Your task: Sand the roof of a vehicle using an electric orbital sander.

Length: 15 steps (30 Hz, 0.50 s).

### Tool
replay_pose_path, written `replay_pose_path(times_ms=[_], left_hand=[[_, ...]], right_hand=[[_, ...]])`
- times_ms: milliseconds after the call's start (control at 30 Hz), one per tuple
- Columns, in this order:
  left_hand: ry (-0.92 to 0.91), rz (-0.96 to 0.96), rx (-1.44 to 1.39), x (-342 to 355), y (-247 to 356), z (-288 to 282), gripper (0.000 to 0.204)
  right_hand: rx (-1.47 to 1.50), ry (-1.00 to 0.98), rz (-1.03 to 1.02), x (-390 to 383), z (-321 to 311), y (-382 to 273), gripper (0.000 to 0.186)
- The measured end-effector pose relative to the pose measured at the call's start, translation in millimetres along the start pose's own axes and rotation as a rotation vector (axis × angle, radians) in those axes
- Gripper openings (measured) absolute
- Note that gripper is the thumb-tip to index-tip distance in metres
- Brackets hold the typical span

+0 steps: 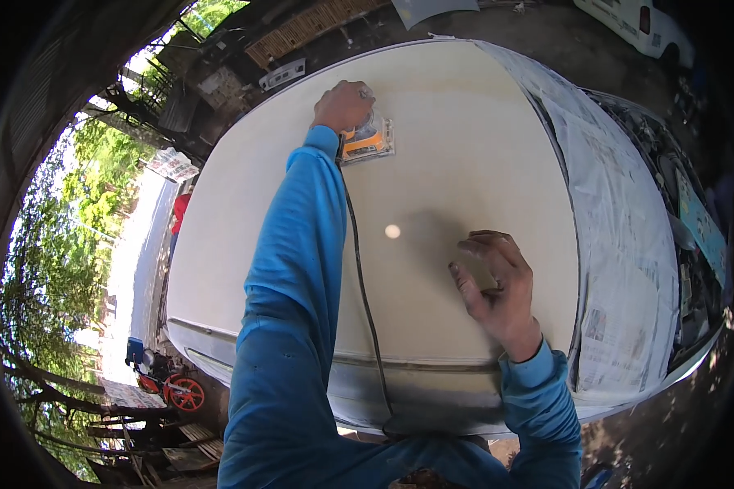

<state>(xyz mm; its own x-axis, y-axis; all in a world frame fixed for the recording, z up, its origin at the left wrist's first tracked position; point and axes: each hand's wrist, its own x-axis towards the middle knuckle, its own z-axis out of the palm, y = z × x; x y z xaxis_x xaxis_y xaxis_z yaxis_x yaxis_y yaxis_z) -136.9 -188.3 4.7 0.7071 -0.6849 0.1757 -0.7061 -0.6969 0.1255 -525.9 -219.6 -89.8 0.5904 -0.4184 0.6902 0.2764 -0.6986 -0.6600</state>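
With my left arm stretched far forward, my left hand (pixel 344 106) is closed over the top of an orange and grey electric sander (pixel 369 142). Its flat base rests on the pale cream roof of a vehicle (pixel 448 301). A dark power cord (pixel 359 265) runs back from the tool across the roof toward my body. Nearer to me on the right, my right hand (pixel 497 285) hovers over the roof, fingers curved and apart, nothing in it. Its shadow falls on the surface beside it.
Paper masking sheets (pixel 620 261) cover the windshield area at the right. Beyond them lies an exposed engine bay (pixel 693 244). A red-wheeled motorcycle (pixel 179 391) stands at the lower left, and a white vehicle (pixel 640 24) at the far right. A roof rail (pixel 440 365) runs along the near side.
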Motion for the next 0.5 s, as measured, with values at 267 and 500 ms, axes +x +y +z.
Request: replay_pose_path(times_ms=[267,500], left_hand=[[0.162,-0.253,-0.033,-105.3,-69.7,-8.4,0.043],[0.243,0.080,-0.249,-206.5,-4.6,-17.4,0.046]], right_hand=[[-0.031,-0.043,0.050,-8.3,4.3,-5.7,0.027],[0.195,-0.010,0.170,7.8,31.0,-15.0,0.056]])
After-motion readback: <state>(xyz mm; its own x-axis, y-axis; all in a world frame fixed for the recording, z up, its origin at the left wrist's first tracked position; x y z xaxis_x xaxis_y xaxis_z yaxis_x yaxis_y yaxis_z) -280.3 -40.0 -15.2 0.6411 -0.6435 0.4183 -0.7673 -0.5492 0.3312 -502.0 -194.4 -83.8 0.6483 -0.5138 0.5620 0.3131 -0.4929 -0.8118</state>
